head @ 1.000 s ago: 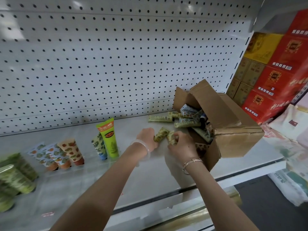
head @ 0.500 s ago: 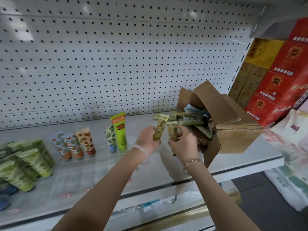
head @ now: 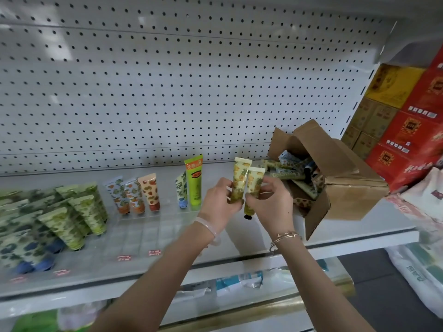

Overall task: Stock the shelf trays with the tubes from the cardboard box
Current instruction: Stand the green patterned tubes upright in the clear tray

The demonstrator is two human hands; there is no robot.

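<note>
Gripping one pineapple-print tube [head: 239, 180] upright in left hand [head: 219, 202], pinching a second tube [head: 254, 185] in right hand [head: 271, 207], above clear shelf trays [head: 148, 233] part-stocked at left, with many loose tubes [head: 292, 173] left in cardboard box [head: 352, 200].

green tubes [head: 26, 238] blurred, red cartons [head: 417, 140] cropped right

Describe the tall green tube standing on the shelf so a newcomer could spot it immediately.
On the white metal shelf, look left of the open brown cardboard box. The bright green plastic tube stands upright there. It alone is plain-coloured with an orange top band, and it is taller than the patterned tubes beside it.
</note>
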